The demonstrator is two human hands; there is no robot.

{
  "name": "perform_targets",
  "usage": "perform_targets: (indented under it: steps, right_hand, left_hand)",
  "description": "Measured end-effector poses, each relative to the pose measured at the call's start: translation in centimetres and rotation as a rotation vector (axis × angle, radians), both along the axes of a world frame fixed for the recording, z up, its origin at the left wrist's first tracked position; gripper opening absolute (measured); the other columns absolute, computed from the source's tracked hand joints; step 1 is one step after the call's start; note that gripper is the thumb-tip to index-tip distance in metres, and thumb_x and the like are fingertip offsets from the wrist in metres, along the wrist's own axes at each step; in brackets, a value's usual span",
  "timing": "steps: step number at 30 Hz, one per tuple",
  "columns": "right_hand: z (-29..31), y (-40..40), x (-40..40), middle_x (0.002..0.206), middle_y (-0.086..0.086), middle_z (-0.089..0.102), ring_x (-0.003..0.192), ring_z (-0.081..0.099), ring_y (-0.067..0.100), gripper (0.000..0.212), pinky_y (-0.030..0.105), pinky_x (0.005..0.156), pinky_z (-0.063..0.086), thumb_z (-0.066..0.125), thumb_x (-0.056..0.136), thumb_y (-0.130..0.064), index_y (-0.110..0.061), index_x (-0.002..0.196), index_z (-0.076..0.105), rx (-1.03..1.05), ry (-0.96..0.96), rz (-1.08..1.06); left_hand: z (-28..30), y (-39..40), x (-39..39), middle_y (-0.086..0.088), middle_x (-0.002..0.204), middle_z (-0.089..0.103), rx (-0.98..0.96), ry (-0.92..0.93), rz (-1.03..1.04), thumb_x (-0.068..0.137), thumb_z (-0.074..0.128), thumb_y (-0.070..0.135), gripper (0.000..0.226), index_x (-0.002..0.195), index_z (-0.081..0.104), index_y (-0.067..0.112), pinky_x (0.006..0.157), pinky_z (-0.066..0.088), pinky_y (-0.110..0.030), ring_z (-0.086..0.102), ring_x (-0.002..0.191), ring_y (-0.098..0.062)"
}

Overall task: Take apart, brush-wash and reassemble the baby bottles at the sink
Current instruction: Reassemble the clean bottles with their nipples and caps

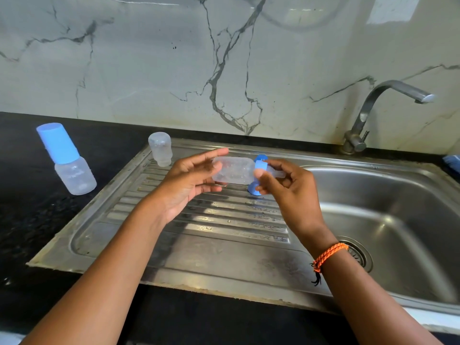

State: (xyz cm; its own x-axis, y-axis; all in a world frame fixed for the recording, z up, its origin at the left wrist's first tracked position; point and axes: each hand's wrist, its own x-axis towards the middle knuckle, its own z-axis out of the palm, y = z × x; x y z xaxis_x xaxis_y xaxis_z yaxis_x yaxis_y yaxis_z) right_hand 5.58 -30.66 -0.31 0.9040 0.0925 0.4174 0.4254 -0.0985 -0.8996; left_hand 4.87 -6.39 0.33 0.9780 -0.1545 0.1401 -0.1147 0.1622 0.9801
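Note:
A clear baby bottle lies sideways in the air over the drainboard. My left hand holds its base end between thumb and fingers. My right hand pinches the blue collar at the bottle's neck, with the clear teat poking out between its fingers. Behind the bottle a blue cap sits on the drainboard, mostly hidden. A second clear bottle body stands mouth down at the drainboard's back left. An assembled bottle with a blue cap stands on the black counter at the left.
The steel sink basin with its drain lies to the right, under a steel tap that is not running. A blue object shows at the right edge. A marble wall rises behind the counter.

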Motion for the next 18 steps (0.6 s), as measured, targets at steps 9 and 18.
perform_targets:
  steps: [9,18]
  right_hand:
    - [0.2,0.2,-0.2,0.114,0.004,0.076,0.097,0.077,0.026,0.034,0.034,0.081,0.064,0.082,0.092,-0.018,-0.016,0.123,0.071,0.068,-0.006,0.083]
    - [0.2,-0.2,0.1,0.126,-0.003,0.069,0.11,0.072,0.024,0.043,0.048,0.093,0.062,0.083,0.087,-0.002,-0.02,0.125,0.07,-0.044,-0.093,0.104]
  left_hand:
    - [0.3,-0.6,-0.3,-0.015,0.133,0.069,0.011,0.098,-0.029,0.1,0.064,0.047,0.05,0.142,0.06,0.02,0.098,0.059,-0.045,0.07,0.115,-0.034]
    - [0.3,-1.0,-0.2,-0.014,0.09,0.058,0.086,0.14,0.003,0.098,0.054,0.068,0.068,0.131,0.063,0.01,0.064,0.057,-0.037,0.058,0.065,-0.024]
